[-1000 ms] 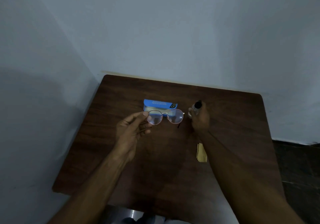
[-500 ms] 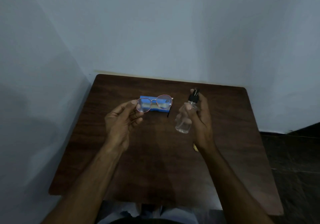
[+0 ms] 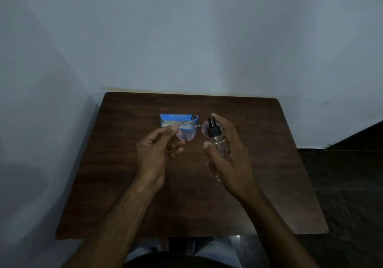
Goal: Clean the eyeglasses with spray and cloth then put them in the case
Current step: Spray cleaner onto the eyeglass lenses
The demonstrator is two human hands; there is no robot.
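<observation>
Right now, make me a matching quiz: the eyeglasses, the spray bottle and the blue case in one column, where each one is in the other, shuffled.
Column one:
1. eyeglasses
2. spray bottle
3. blue case

Column two:
A. lying on the table, behind both hands
B. held in the right hand
C. pinched by the left hand

Pairs: 1-C, 2-B, 3-A.

Dim, bluish cast. Wall (image 3: pixel 186 29) brightest approx 12 o'clock, shadow at 8–9. Wide-angle bend twd edges. Left hand (image 3: pixel 156 153), right hand (image 3: pixel 232 159) underexposed, soft; table (image 3: pixel 116 184) grain noisy.
</observation>
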